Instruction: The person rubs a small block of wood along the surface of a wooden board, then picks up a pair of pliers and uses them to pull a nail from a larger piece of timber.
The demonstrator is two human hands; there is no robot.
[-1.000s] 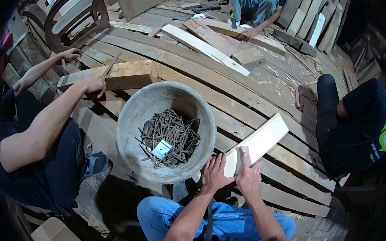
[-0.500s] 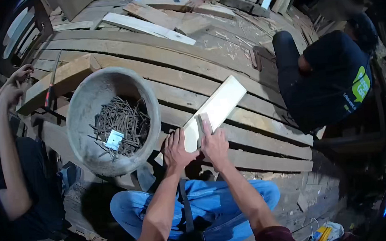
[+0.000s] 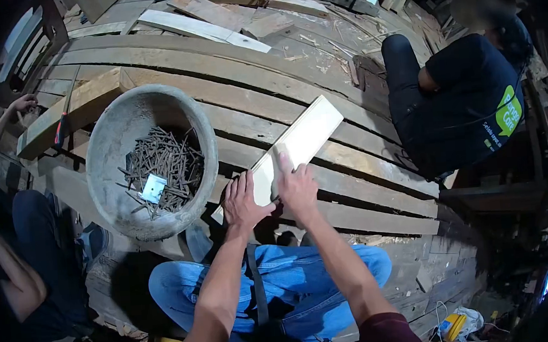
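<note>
A pale, smooth wooden board (image 3: 312, 127) lies slantwise across the slats in front of me. My left hand (image 3: 244, 201) grips its near left edge, the fingers along the side and the thumb across the near end. On the board's face presses my right hand (image 3: 298, 191), index finger stretched forward and the others curled. A small tan patch shows at that fingertip; whether it is a thin piece held under the hand I cannot make out.
Left of the board stands a grey bucket (image 3: 100, 177) holding many rusty nails (image 3: 165, 159) and a small white piece (image 3: 153, 188). A thick beam (image 3: 85, 108) and a red-handled tool (image 3: 60, 131) lie beyond. People sit left and right (image 3: 460, 107). Loose planks (image 3: 200, 27) lie ahead.
My right hand has slid slightly forward along the board, and the grey strip under it no longer shows. The left hand stays at the board's edge. The left person's hands have drawn apart.
</note>
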